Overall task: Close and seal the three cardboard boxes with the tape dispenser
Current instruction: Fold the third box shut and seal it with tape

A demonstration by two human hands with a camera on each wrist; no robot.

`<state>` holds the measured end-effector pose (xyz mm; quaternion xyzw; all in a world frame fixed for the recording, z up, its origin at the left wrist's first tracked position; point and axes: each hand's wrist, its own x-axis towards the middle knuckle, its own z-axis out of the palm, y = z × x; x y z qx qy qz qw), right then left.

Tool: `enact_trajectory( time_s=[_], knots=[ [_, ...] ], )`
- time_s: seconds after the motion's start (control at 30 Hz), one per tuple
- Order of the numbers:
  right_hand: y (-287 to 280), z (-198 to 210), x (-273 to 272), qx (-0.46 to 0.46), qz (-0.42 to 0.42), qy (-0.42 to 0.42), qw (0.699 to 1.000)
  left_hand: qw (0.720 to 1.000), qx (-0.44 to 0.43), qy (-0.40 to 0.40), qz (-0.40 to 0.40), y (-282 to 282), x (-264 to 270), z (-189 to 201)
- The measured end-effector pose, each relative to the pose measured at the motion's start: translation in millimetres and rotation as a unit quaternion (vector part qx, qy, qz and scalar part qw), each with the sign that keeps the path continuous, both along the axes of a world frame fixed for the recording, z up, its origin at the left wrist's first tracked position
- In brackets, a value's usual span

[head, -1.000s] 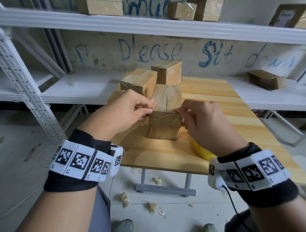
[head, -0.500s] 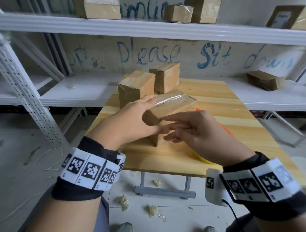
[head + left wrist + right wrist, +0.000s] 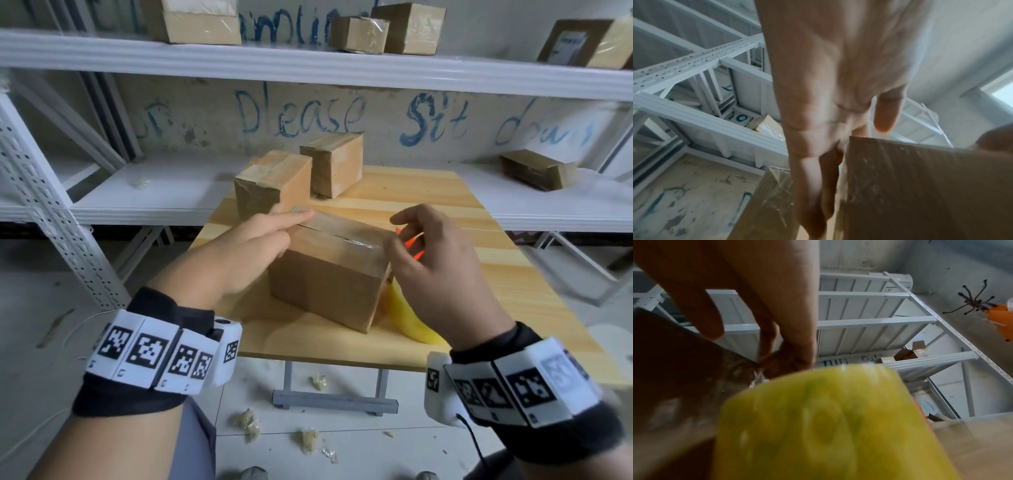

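Observation:
A cardboard box lies on its side on the wooden table, with clear tape along its top seam. My left hand lays straight fingers on the box's left top end; the left wrist view shows those fingers beside the box. My right hand is at the box's right end, thumb on the taped edge, other fingers loosely curled. The tape dispenser, yellow and orange, lies on the table under that hand, and its yellow roll fills the right wrist view. Two taped boxes stand behind.
White metal shelving runs behind and to both sides of the table. One box lies on the right shelf and several sit on the upper shelf. Crumpled tape wads litter the floor under the table's near edge.
The box stood upright between both hands, was tipped over, and now lies on its side. My hands moved from its near face out to its two ends.

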<state>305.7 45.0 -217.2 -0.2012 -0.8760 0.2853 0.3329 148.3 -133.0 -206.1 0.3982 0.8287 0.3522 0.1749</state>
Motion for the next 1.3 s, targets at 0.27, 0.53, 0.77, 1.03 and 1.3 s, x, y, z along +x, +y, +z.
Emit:
enact_trajectory(
  time_s=[0.27, 0.53, 0.77, 1.03, 1.3],
  knots=[
    [-15, -9, -10, -0.062, 0.001, -0.107, 0.992, 0.997, 0.023, 0.035, 0.061, 2, -3, -10],
    [-8, -8, -12, -0.155, 0.036, -0.027, 0.987, 0.996, -0.015, 0.017, 0.087, 1, -3, -7],
    [-15, -11, -12, -0.363, 0.050, 0.013, 0.930, 0.996, 0.008, -0.030, 0.085, 1, 5, -1],
    [-11, -9, -3, -0.219, 0.066, -0.007, 0.973, 0.989, 0.084, -0.065, 0.099, 2, 11, -4],
    [-13, -15, -5, -0.111, 0.067, 0.069, 0.989, 0.983, 0.113, -0.059, 0.135, -1, 6, 1]
  ],
)
